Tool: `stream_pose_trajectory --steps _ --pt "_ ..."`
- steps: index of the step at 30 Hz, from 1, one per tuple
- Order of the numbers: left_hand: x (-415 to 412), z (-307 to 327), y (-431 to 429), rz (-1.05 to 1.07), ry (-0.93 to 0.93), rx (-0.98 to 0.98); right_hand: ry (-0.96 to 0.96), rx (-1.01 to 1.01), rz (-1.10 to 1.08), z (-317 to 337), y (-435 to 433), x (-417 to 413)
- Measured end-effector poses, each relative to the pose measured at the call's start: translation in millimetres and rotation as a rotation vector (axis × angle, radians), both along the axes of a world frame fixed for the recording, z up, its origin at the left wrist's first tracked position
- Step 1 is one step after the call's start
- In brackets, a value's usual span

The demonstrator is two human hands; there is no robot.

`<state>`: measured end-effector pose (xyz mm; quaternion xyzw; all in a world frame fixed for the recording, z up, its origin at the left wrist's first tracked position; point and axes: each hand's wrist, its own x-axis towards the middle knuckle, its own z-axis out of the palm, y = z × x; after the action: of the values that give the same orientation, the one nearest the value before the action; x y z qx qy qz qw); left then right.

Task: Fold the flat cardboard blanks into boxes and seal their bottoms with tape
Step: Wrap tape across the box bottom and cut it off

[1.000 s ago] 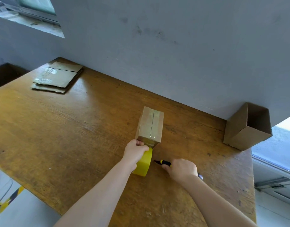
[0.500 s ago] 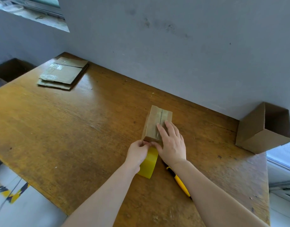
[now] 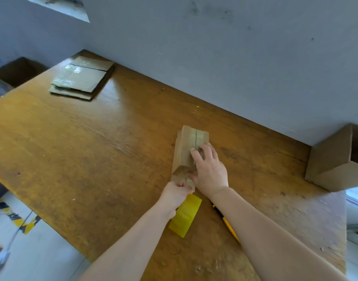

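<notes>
On the wooden worktop (image 3: 93, 149) below a grey wall (image 3: 234, 67), the box (image 3: 186, 147) is pressed at centre by the right hand (image 3: 210, 171), its grip flat and wide; the tape roll (image 3: 186, 216) is clasped by the left hand (image 3: 174, 196). Blanks (image 3: 83, 78) are stacked at ten o'clock.

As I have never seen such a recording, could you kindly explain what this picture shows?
There is no machine: a person works with bare hands, and a camera on their head looks down at a wooden table. The left hand grips a yellow tape roll. The right hand presses on the taped seam of a small cardboard box. A yellow-handled knife lies by the right forearm. Flat cardboard blanks are stacked at the far left, and another folded box sits at the far right by the wall.
</notes>
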<state>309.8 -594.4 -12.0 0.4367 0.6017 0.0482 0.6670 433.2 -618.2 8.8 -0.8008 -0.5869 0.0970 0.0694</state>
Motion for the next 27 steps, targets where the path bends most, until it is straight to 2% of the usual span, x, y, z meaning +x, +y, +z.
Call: stream_pose_trajectory --steps 3,8,17,21,25,27 --pt "-7.0 6.4 11.5 -0.011 -0.039 -0.045 0.075 -0.042 0.030 2.8 7.2 -13.2" --pt "-19.9 9.5 25.0 -0.069 -0.035 -0.046 0.051 -0.093 0.108 -1.2 11.8 -12.1" --pt "-26.2 13.5 22.2 -0.090 -0.070 -0.053 0.008 -0.029 0.084 -13.0 6.8 -12.2" --pt "-33.2 12.3 24.3 -0.099 -0.074 -0.052 0.066 0.043 0.053 -15.3 10.6 -13.1" --pt "-37.3 14.1 26.5 -0.106 -0.081 -0.055 0.000 0.118 0.031 -26.3 14.3 -17.5" --pt "-39.3 13.1 27.5 -0.113 -0.082 -0.056 -0.047 0.084 0.032 -30.1 15.9 -20.4"
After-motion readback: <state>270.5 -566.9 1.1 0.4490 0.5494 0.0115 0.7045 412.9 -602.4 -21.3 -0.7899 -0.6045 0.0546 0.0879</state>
